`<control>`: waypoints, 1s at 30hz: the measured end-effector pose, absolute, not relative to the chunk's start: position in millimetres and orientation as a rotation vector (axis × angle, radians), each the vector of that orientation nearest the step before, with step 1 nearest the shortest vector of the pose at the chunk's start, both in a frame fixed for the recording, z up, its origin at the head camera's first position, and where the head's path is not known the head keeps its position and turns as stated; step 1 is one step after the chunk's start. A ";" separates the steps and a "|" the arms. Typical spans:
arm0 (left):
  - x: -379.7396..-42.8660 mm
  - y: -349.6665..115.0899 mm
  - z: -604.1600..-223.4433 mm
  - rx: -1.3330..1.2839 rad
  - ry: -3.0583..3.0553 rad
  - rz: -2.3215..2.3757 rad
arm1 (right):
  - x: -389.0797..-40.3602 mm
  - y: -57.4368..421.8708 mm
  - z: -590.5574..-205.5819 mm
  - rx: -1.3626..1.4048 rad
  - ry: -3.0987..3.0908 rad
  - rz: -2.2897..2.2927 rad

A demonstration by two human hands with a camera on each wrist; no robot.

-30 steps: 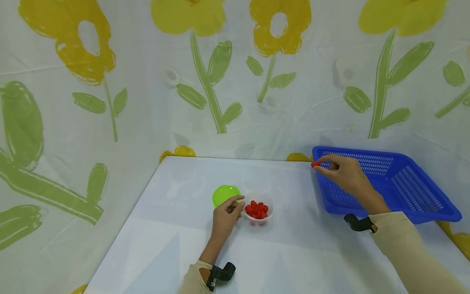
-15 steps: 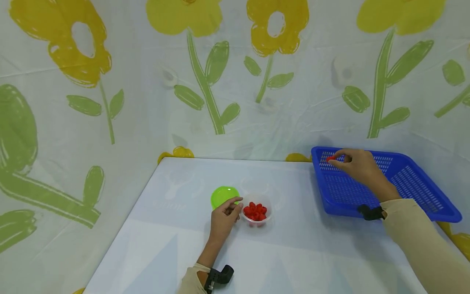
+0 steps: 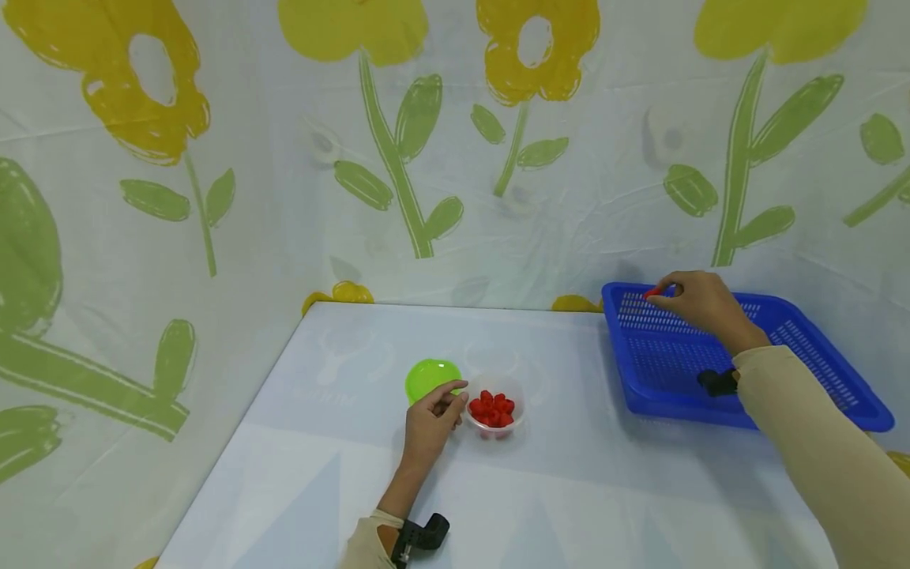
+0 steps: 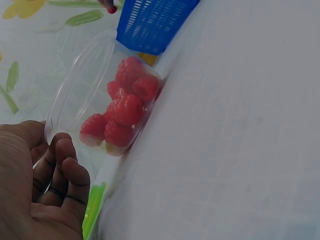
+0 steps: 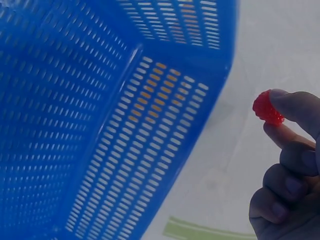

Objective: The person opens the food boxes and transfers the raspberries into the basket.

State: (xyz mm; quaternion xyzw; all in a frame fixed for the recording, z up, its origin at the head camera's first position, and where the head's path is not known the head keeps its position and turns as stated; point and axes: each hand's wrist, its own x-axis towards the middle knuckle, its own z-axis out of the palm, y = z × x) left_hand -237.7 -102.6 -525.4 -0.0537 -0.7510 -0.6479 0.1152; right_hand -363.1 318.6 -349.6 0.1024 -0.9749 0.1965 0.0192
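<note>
My right hand (image 3: 700, 300) pinches a red raspberry (image 5: 268, 108) between thumb and fingertip, over the far left part of a blue perforated plastic basket (image 3: 682, 405). My left hand (image 3: 428, 427) is at the left rim of a clear plastic tub (image 4: 67, 95), its thumb and curled fingertips around the rim. Several more raspberries (image 4: 125, 109) lie piled inside the tub, which stands on the white table. Just behind the left hand lies a bright green round lid (image 3: 430, 378), partly hidden by the fingers.
The basket stands at the table's back right, its near side partly covered by the right forearm. A white cloth (image 3: 284, 205) printed with yellow flowers hangs behind and to the left. The white tabletop (image 3: 569, 474) has pale blue shapes.
The right hand has moved right and slightly farther back, carrying the raspberry from the basket's left rim to over its inside. The left hand has stayed at the tub.
</note>
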 end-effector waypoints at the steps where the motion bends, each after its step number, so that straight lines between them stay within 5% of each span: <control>1: -237.2 -103.0 -525.3 -0.155 -2.206 -1.894 | -365.1 319.0 -350.7 0.316 -3.037 0.611; 30: -235.5 -98.5 -517.1 -0.075 -2.231 -1.896 | -403.4 324.1 -406.2 0.351 -3.200 0.626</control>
